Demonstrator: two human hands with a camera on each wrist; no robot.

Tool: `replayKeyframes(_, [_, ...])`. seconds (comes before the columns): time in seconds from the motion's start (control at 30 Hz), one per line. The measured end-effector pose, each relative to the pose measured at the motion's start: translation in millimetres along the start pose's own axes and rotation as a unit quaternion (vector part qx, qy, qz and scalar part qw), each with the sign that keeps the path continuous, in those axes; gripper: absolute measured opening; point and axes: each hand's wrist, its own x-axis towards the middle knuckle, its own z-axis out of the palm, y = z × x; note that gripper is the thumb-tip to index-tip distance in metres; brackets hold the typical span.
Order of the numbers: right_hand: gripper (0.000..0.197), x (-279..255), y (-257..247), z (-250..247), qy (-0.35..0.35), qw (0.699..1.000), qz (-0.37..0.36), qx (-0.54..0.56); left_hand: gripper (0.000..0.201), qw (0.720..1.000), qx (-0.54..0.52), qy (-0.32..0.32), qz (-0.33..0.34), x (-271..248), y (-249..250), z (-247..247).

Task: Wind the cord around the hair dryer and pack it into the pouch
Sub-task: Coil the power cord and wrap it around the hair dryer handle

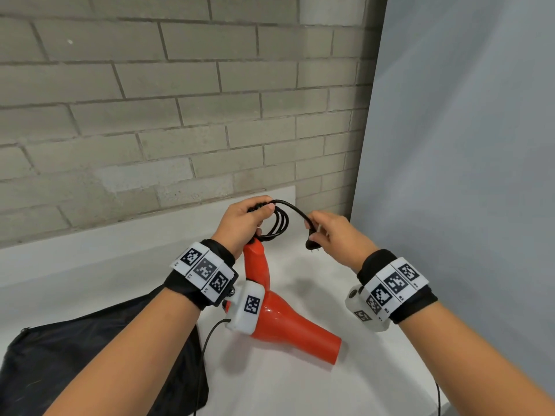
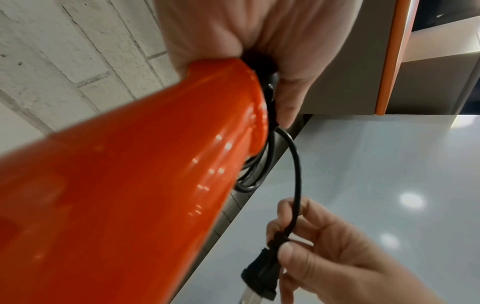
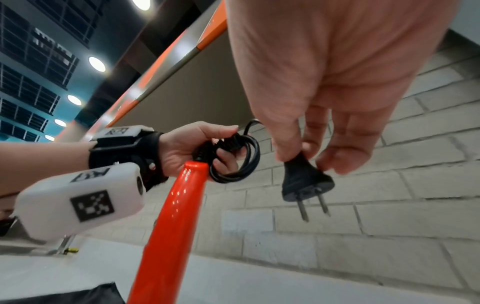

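Observation:
The orange hair dryer (image 1: 288, 322) rests nozzle-down on the white table, handle (image 1: 256, 264) (image 2: 124, 195) (image 3: 176, 216) pointing up. My left hand (image 1: 243, 223) (image 3: 197, 148) grips the handle's top end together with several coiled loops of the black cord (image 1: 277, 223) (image 2: 255, 176) (image 3: 241, 160). A short free length of cord arcs over to my right hand (image 1: 333, 232) (image 2: 330, 257), which pinches the black two-pin plug (image 1: 312, 243) (image 2: 261, 277) (image 3: 303, 181) just right of the coil. The black pouch (image 1: 105, 355) lies flat at the lower left, partly under my left forearm.
A grey brick wall (image 1: 180, 100) rises directly behind the white table (image 1: 300, 385). A pale grey panel (image 1: 465, 145) closes off the right side. Thin black wires (image 1: 207, 349) run from the wrist cameras across the pouch and table.

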Motion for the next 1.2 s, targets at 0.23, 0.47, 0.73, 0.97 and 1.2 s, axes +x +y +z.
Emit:
replayKeyframes(0.23, [0.026,-2,-35,-16,0.072,0.985,-0.043,0.148,0.019,1.0,0.008,0.005,0.008,-1,-1,-1])
replayKeyframes(0.47, [0.02,4,-45,10,0.156,0.968,-0.042,0.194,0.02,1.0,-0.015,0.001,0.005,0,-4,-1])
replayKeyframes(0.73, [0.029,7,-46,36,0.199,0.972,-0.019,0.127,0.024,1.0,-0.008,-0.029,0.004,-1,-2,5])
replayKeyframes(0.97, [0.04,22,-34,38,0.169,0.978,-0.026,0.12,0.019,0.994,0.011,-0.108,0.026,-11,0,5])
replayKeyframes(1.2, [0.027,20,-24,27,0.014,0.995,-0.055,0.087,0.021,0.993,-0.007,-0.113,0.044,-7,0,3])
